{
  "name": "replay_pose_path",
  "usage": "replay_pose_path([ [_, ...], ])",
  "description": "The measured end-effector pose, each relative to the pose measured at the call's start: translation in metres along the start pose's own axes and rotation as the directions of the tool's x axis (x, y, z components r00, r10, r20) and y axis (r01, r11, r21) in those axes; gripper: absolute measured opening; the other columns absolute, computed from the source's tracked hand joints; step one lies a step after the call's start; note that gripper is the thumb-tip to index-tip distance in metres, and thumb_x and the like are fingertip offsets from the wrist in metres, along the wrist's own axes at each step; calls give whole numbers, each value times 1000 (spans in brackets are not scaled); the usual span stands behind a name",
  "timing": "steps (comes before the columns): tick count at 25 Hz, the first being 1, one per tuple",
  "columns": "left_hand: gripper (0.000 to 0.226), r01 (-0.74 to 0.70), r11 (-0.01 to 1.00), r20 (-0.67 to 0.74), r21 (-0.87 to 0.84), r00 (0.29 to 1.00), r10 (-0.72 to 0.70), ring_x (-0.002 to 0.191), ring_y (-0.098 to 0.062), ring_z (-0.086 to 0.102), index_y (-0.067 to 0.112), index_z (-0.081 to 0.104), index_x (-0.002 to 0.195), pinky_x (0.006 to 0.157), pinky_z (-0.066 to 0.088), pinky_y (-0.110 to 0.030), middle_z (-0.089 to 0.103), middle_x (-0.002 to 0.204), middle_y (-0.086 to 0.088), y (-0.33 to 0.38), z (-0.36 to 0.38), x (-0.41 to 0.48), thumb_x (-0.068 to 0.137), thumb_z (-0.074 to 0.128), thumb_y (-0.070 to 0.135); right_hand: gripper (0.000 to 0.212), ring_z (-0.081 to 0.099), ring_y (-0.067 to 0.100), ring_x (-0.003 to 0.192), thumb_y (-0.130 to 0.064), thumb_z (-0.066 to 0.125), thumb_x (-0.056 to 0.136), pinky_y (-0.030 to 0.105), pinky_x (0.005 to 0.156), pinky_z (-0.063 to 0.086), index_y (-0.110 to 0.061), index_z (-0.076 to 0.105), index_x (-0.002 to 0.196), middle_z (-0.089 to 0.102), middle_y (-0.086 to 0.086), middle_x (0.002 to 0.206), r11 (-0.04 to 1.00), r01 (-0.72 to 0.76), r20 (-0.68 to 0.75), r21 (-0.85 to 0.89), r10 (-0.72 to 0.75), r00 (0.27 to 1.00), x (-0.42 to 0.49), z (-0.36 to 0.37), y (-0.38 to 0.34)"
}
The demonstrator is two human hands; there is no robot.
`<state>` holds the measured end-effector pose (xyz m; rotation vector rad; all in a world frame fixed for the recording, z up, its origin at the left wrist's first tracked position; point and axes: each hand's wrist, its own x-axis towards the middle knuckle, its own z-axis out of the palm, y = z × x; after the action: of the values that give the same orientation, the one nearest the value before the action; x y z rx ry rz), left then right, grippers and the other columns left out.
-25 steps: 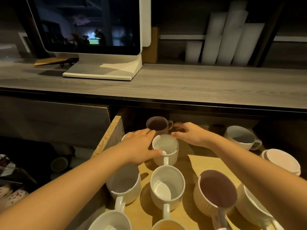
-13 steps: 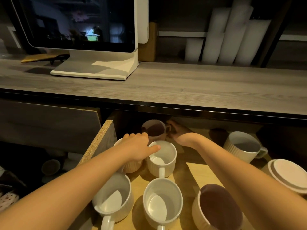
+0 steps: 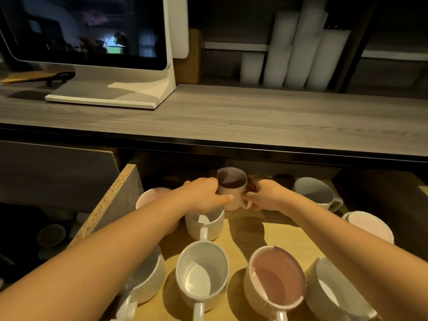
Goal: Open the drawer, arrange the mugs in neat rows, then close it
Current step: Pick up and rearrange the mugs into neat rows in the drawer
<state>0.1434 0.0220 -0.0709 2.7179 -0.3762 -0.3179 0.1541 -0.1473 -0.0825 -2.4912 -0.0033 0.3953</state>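
The drawer (image 3: 108,205) stands pulled out below the counter, its wooden floor covered with several ribbed mugs. A pink mug (image 3: 232,188) sits at the back, in shadow under the counter edge. My left hand (image 3: 203,195) grips its left side with the thumb across the front. My right hand (image 3: 264,196) pinches its handle on the right. A white mug (image 3: 205,224) stands just in front, partly under my left hand. Closer to me are a white mug (image 3: 202,280) and a pink mug (image 3: 276,279), handles toward me.
A white mug (image 3: 316,193) stands at the back right, with an upturned pink mug (image 3: 370,224) beside it. More mugs sit at the left (image 3: 148,286) and right (image 3: 335,290) front. A monitor (image 3: 92,42) and white cup stacks (image 3: 294,47) stand on the counter (image 3: 254,119) overhead.
My left hand left the white mug and moved back onto the pink mug. My right hand came round to the pink mug's handle, which now points right and forward.
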Motion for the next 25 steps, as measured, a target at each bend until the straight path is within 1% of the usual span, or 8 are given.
replay_pose_path([
  [3, 38, -46, 995, -9, 87, 999, 47, 84, -14, 52, 14, 48, 116, 84, 44, -32, 50, 89, 2, 16, 5, -1, 91, 52, 43, 14, 64, 14, 80, -21, 59, 90, 21, 65, 55, -13, 59, 101, 63, 2, 91, 999, -33, 22, 35, 32, 999, -24, -6, 8],
  [6, 46, -69, 989, 16, 132, 998, 68, 103, -21, 55, 13, 43, 127, 91, 45, -35, 54, 114, -6, 28, 10, -3, 90, 55, 38, 22, 67, 15, 82, -21, 61, 89, 20, 65, 55, -8, 61, 107, 67, 6, 97, 997, -61, 79, 52, 57, 995, -40, -7, 17],
  [9, 49, -65, 988, -10, 140, 998, 67, 110, -22, 54, 14, 41, 130, 98, 44, -38, 53, 124, -6, 29, 16, -6, 90, 56, 36, 27, 63, 11, 74, -26, 64, 86, 16, 58, 50, -7, 63, 107, 67, 5, 91, 995, 21, -20, -98, -23, 1000, -46, -12, 18],
  [11, 52, -56, 982, -43, 179, 997, 64, 116, -22, 51, 16, 38, 133, 103, 38, -40, 52, 129, -5, 25, 22, -8, 90, 56, 39, 39, 62, 13, 84, -30, 68, 83, 17, 65, 49, -12, 57, 116, 64, 3, 104, 976, 82, -119, -201, -107, 987, -45, -16, 15],
  [14, 61, -41, 961, -91, 273, 994, 68, 127, -23, 41, 18, 31, 139, 109, 25, -43, 47, 138, -3, 22, 35, -13, 90, 52, 45, 56, 58, 18, 107, -27, 70, 82, 23, 82, 49, -18, 46, 131, 58, 3, 123, 962, 196, -18, -191, -203, 979, -39, -17, 8],
  [17, 62, -62, 966, -126, 249, 987, 96, 131, -22, 36, 20, 29, 140, 112, 20, -42, 44, 141, -1, 15, 42, -14, 90, 49, 49, 43, 56, 13, 93, -24, 68, 84, 20, 75, 46, -16, 53, 123, 59, -1, 104, 933, 252, 111, -258, -231, 967, -31, -10, 0],
  [20, 61, -74, 984, -105, 161, 990, 91, 137, -20, 28, 21, 22, 144, 115, 11, -41, 36, 147, 1, 10, 42, -15, 93, 45, 45, 38, 55, 11, 87, -24, 69, 82, 20, 72, 44, -14, 57, 117, 55, -5, 94, 943, 218, 68, -252, -207, 976, -24, -4, 2],
  [25, 52, -81, 984, -73, 157, 993, 93, 141, -20, 20, 21, 21, 145, 116, 4, -42, 30, 150, 1, 11, 43, -15, 98, 35, 39, 53, 57, 13, 88, -33, 76, 74, 19, 67, 48, -15, 54, 119, 56, -3, 96, 954, 122, -34, -272, -137, 990, -25, -6, 6],
])
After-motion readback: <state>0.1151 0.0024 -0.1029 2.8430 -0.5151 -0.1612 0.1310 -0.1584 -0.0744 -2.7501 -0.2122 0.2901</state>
